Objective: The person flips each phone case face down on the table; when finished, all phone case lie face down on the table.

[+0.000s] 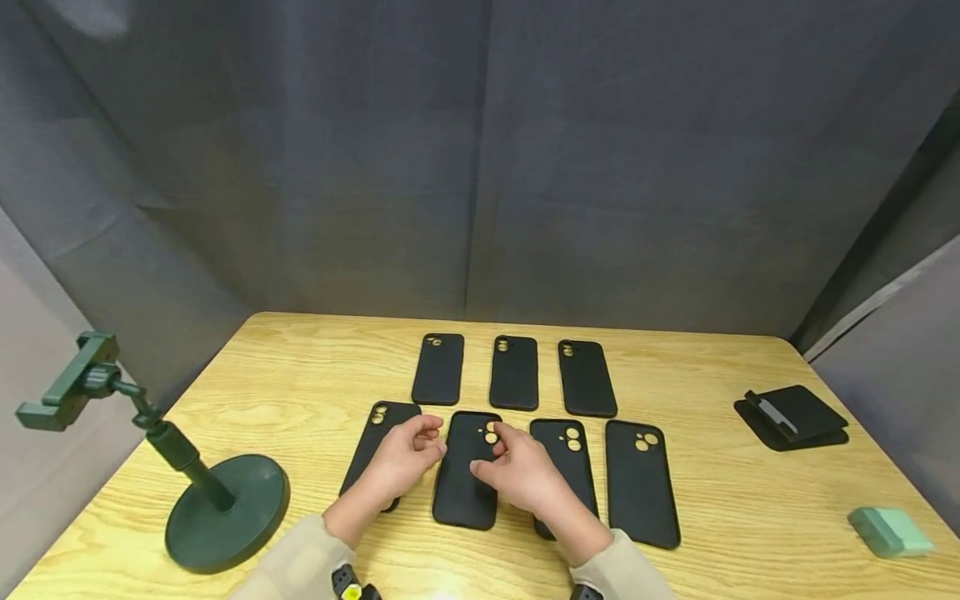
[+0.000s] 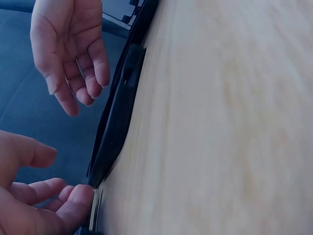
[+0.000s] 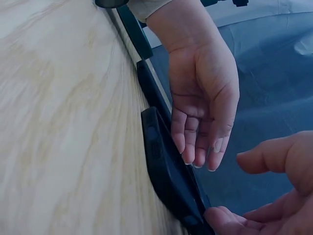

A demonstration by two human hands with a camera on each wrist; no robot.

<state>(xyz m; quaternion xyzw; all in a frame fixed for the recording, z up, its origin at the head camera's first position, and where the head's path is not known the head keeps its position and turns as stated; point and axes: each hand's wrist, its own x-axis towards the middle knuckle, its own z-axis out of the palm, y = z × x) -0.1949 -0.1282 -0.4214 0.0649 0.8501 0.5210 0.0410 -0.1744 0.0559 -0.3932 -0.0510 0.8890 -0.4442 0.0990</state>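
A black phone case (image 1: 465, 479) with camera cutouts near its top lies flat on the table between my hands. My left hand (image 1: 405, 458) hovers at its left, fingers loosely bent and nothing in them, overlapping another black case (image 1: 375, 442). Over the middle case's right side is my right hand (image 1: 521, 471), its thumb apart from the fingers and its index fingertip by the cutouts. In the right wrist view a fingertip of the right hand (image 3: 279, 191) is right at a case's edge (image 3: 171, 171). The left wrist view shows the left hand's (image 2: 39, 196) fingertips beside a case's edge (image 2: 117, 117).
Two more black cases (image 1: 573, 467) (image 1: 641, 483) lie at the right of the front row. Behind are three others (image 1: 438, 371) (image 1: 514, 375) (image 1: 587, 379). A green phone stand (image 1: 225, 517) stands left; a black folded item (image 1: 802, 417) and green block (image 1: 888, 532) lie right.
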